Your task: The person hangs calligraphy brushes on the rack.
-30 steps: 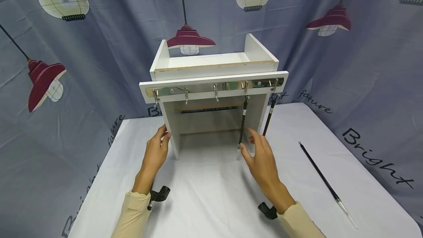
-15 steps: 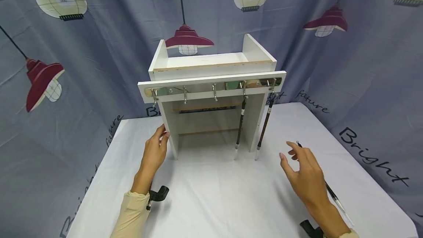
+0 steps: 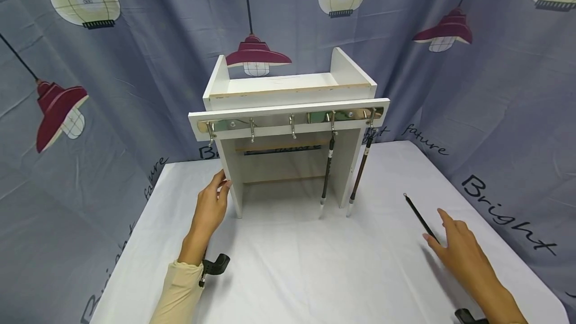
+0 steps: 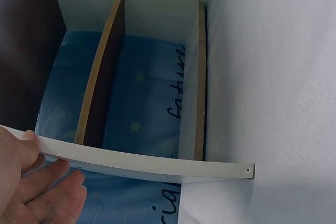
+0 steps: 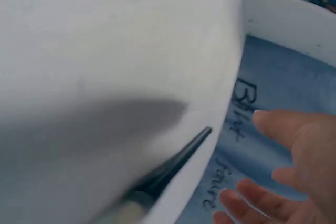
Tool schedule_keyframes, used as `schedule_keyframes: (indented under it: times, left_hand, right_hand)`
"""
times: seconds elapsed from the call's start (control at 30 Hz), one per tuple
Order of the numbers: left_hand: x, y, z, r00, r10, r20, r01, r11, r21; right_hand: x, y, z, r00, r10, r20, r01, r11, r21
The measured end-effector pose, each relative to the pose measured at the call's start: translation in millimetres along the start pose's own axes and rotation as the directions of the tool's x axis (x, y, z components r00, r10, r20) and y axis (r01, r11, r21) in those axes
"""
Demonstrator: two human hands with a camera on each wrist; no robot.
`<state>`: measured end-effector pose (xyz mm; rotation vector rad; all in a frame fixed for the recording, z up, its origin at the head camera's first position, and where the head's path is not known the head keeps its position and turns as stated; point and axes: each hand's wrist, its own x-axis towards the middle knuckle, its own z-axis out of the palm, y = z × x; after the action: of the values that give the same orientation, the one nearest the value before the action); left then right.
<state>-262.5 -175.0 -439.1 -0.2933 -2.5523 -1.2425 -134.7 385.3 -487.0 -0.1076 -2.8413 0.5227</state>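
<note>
A small white wooden shelf with a row of metal hooks stands on the table. Its left side panel is pinched by my left hand, thumb on one face and fingers on the other; the left wrist view shows the thumb at the panel edge. From the two rightmost hooks hang capped calligraphy brushes, a black one and a brown one. My right hand, fingers spread and holding nothing, is over another black brush lying on the table, hiding its lower part.
The white-clothed table runs out to a rounded front right corner. Behind it hangs a blue-grey curtain printed with lamps and lettering. The three hooks on the left carry nothing.
My right hand has left the hanging black brush and moved right and toward me, to the brush on the table. The left hand stays on the shelf panel.
</note>
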Motion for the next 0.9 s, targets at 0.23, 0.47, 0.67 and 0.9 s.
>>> schedule_keyframes:
  times: [0.23,0.47,0.67,0.9]
  left_hand:
    - [0.2,-0.2,0.6,1.000,0.007,-0.002,-0.007,1.000,0.001]
    - [0.2,0.0,0.1,1.000,0.010,-0.002,-0.010,1.000,0.004]
    - [0.8,-0.4,0.0,1.000,0.008,0.000,-0.008,1.000,0.008]
    - [0.8,-1.4,0.1,1.000,0.001,0.004,-0.001,1.000,0.012]
  right_hand:
    - [1.7,21,7,0.990,0.031,0.140,-0.026,0.999,-0.036]
    - [6.5,30,16,0.976,0.079,0.205,-0.066,0.995,-0.070]
    - [11.5,36,24,0.979,0.047,0.196,-0.033,0.997,-0.075]
    - [16.0,37,27,0.982,0.012,0.190,0.002,0.997,-0.075]
